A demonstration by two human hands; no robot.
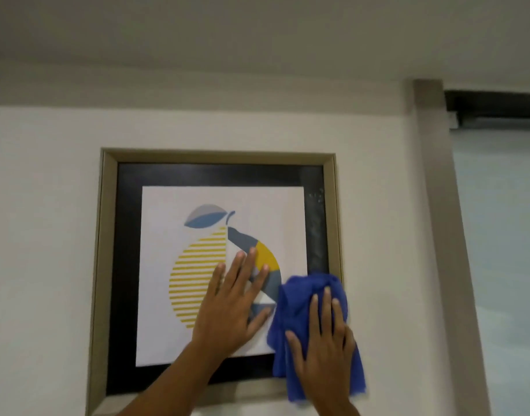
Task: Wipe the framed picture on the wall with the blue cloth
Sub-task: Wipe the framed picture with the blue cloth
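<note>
While left hand steadies picture, right hand presses cloth

Two bare arms come up from bottom edge. No sleeves show on either arm. Left hand bare: no glove, no ring, no watch, no band at wrist. Five fingers show, long and thin, nails short and plain. Right hand bare too: no glove, no ring. Four fingers and thumb show, nails short and plain. Right wrist bare, nothing tied on it. Left forearm long and bare down to edge. Right forearm cut off soon by bottom edge.
</note>
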